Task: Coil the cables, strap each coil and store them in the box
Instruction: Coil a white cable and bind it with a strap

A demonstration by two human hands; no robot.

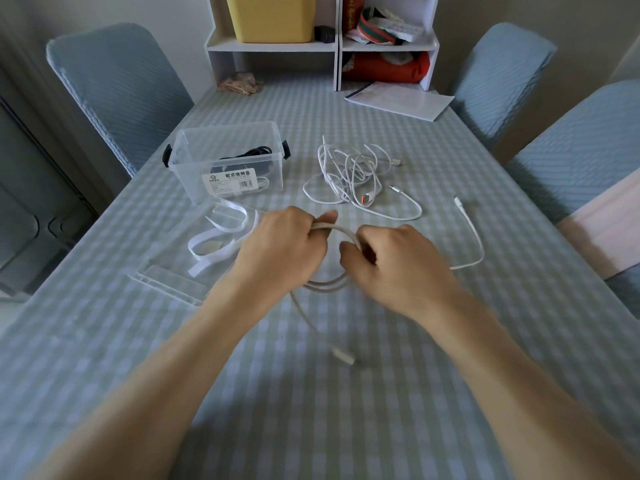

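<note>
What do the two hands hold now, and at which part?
Both hands grip one white cable at the top of its loops: the left hand on the left side, the right hand on the right.

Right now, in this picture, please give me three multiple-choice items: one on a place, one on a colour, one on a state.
1. Where is the clear box from the tangled cables?
A. to their left
B. to their right
C. beneath them

2. What colour is the bin on the shelf?
A. red
B. yellow
C. black

3. What are both hands doing?
A. resting flat
B. holding a cable loop
C. closing the box

Answers: 1 A, the box stands left of the tangle. 2 B, the bin is yellow. 3 B, left hand and right hand grip the cable loop.
</note>
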